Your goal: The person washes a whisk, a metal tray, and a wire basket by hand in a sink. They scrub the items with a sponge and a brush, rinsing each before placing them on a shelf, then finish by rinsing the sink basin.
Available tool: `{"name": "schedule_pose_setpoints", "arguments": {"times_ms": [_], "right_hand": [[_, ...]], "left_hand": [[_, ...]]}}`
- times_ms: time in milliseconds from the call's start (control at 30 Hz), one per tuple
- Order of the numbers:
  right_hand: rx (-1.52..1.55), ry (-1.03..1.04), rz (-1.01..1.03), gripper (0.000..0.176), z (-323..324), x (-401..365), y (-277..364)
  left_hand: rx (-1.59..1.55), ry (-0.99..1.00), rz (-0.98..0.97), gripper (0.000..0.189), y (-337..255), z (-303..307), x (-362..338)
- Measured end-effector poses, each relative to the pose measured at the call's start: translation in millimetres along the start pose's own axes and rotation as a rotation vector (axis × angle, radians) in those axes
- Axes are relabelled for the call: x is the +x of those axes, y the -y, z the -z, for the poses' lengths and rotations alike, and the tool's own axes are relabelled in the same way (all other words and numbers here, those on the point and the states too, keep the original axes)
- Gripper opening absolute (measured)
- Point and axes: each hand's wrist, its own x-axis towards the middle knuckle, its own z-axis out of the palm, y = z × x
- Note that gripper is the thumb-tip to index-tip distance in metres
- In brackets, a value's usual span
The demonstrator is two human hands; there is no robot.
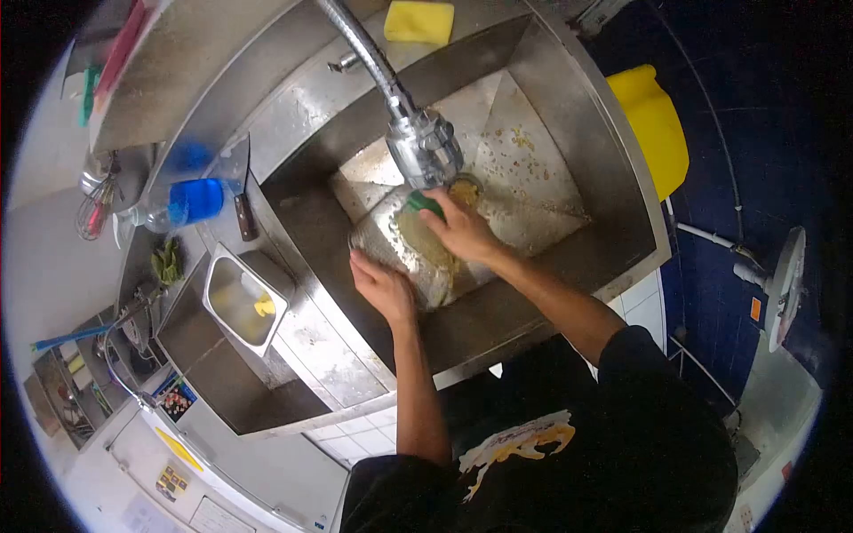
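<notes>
In the large steel sink (613, 151), my right hand (464, 233) grips a green scouring pad (425, 204) and presses it to a shiny container (400, 244) smeared with yellowish residue. Glare and the hands hide much of this container, so its exact shape is hard to make out. My left hand (386, 289) holds its near left edge, fingers along the side. Just above my right hand hangs the spray head (425, 147) of a flexible metal hose. Yellow food bits (524, 142) lie scattered over the sink floor.
A yellow sponge (419, 22) lies on the back ledge. To the left are a knife (244, 209), a bottle of blue liquid (195, 202) and a metal container (213, 298) with cloudy water, over a second basin (240, 395). A yellow bin (653, 129) stands right.
</notes>
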Motion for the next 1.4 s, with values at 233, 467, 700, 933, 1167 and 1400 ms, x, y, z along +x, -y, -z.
{"name": "schedule_pose_setpoints", "arguments": {"times_ms": [233,467,700,933,1167,1400], "right_hand": [[0.273,-0.404,0.134,0.055,4,-34,-20],[1.328,-0.337,-0.511,0.037,8,-40,-20],[1.496,-0.194,-0.459,0.028,-20,-34,-44],[0.594,-0.220,-0.258,0.054,17,-38,-18],[-0.051,-0.338,0.449,0.063,7,-44,23],[0.044,-0.049,0.017,0.051,-3,18,-17]], "left_hand": [[-0.290,-0.081,0.145,0.045,-5,3,23],[-0.757,-0.039,0.602,0.050,11,1,25],[-0.665,0.037,0.612,0.044,10,-10,0],[-0.604,-0.079,0.486,0.059,5,-8,-3],[-0.453,-0.237,0.105,0.043,-16,-32,-8],[-0.468,-0.163,0.218,0.039,16,-23,-2]]}}
